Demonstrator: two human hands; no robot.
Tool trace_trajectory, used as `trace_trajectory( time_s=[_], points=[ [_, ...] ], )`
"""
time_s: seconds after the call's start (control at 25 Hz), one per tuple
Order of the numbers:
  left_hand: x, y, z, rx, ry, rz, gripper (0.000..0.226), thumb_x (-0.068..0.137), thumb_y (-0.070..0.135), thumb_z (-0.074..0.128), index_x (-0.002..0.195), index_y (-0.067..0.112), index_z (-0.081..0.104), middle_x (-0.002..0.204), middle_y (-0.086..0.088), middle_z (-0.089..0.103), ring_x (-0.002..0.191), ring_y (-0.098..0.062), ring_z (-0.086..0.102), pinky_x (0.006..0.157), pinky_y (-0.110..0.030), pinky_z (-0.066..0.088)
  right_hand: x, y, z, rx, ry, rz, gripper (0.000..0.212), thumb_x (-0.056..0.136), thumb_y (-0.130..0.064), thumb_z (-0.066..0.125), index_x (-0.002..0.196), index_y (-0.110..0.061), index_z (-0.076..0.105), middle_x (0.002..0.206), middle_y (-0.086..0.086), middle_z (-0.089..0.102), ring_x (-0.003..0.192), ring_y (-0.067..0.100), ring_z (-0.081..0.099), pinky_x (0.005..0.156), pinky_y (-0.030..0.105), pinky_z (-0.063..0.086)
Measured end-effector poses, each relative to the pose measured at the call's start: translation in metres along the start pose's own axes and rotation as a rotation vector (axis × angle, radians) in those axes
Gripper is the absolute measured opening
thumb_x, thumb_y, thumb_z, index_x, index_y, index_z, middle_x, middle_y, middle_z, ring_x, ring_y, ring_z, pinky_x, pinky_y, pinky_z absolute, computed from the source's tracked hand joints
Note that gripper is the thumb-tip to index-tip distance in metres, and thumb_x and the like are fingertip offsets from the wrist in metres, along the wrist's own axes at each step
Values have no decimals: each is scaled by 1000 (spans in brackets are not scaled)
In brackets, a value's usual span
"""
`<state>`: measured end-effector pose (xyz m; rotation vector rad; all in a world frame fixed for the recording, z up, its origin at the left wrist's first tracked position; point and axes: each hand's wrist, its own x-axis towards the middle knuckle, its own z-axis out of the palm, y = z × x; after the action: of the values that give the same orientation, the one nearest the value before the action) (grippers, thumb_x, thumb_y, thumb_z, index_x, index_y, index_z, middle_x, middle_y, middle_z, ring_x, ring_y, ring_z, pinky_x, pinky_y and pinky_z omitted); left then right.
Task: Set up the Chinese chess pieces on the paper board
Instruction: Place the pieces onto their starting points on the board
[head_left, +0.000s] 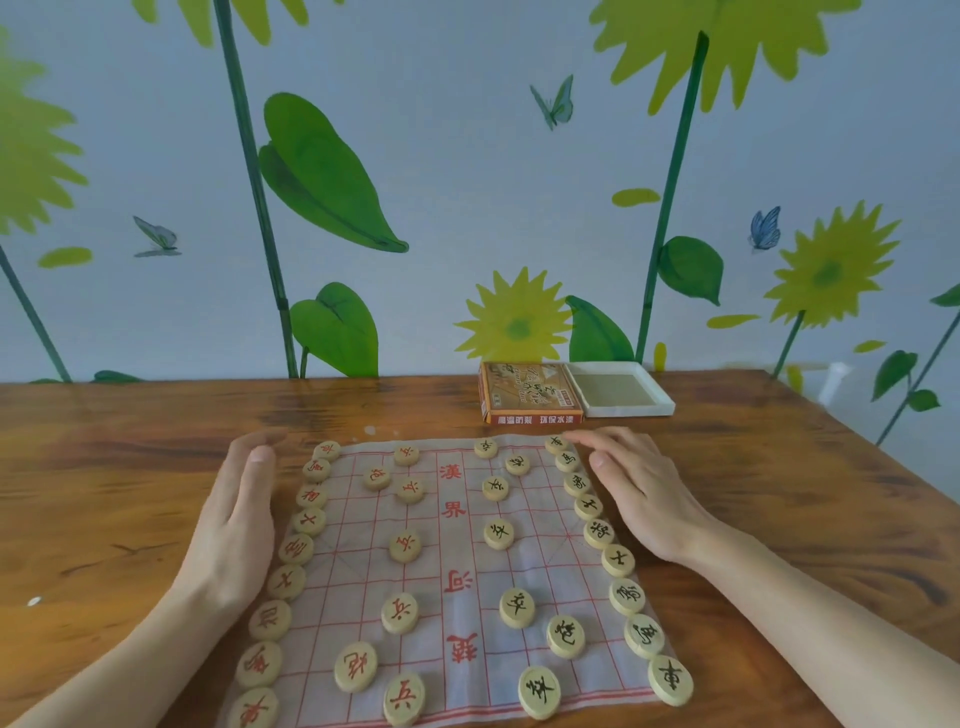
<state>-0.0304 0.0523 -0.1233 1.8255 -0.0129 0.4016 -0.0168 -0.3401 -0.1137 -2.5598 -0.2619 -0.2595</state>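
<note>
Flanking the paper board (452, 566), the left hand (236, 519) and right hand (641, 493) rest flat with relaxed fingers, holding nothing, apparently steadying its edges beside both back rows.

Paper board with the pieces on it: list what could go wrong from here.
1. The paper board is thin and creased; the left hand and right hand flank its edges, so a nudge could shift it and slide pieces off their points.
2. The red column beside the left palm and the black column beside the right hand sit at the board's margins and could be knocked onto the table.
</note>
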Motion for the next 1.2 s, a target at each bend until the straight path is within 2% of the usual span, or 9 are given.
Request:
trace_trajectory(
  time_s=[0.12,0.28,0.36,0.48,0.6,0.76,1.0,1.2],
  points=[
    [22,2,6,-39,-3,-32,44,92,75,23,115,56,56,138,-2,59,133,-19,53,118,-51,37,13,4,6,-84,-34,20,71,91,-66,0,141,-51,48,136,-23,43,131,6,34,102,39,27],
    [41,-2,7,-156,48,-75,57,106,54,16,130,25,59,135,-7,63,130,-23,56,120,-49,36,14,6,7,-110,-21,16,73,90,-66,-1,141,-48,49,134,-21,44,131,8,36,101,41,29],
    [41,0,6,-168,32,-115,65,105,56,14,132,18,60,131,-7,66,127,-23,59,119,-49,38,14,6,7,-70,4,11,68,92,-65,4,141,-48,47,139,-19,46,134,10,36,107,47,30],
    [37,4,5,-35,33,-121,73,97,64,13,125,21,65,117,-2,72,112,-20,67,110,-48,47,9,8,7,19,78,-5,55,96,-61,13,134,-47,51,137,-13,55,132,15,44,110,57,34],
    [28,8,6,157,46,-26,74,94,66,10,124,25,64,107,4,73,102,-13,68,100,-46,53,2,8,5,51,127,-28,49,98,-56,18,129,-43,54,127,-11,58,124,16,49,106,55,39],
    [25,3,5,224,34,26,70,97,65,12,128,27,62,104,5,73,99,-11,69,96,-45,56,-2,3,5,40,119,-49,48,97,-54,19,126,-40,56,122,-10,58,120,15,49,104,53,41],
    [26,0,4,177,42,13,67,95,66,14,124,29,61,105,5,73,101,-13,69,99,-47,55,-1,4,6,28,119,-56,44,98,-49,21,125,-41,55,121,-11,58,118,15,50,103,51,41],
    [33,-4,1,-27,54,-64,67,99,61,18,125,22,65,115,-2,73,109,-18,69,105,-48,52,0,6,7,31,133,-65,43,99,-48,24,125,-39,56,121,-10,58,118,16,50,103,51,42]
  ],
)
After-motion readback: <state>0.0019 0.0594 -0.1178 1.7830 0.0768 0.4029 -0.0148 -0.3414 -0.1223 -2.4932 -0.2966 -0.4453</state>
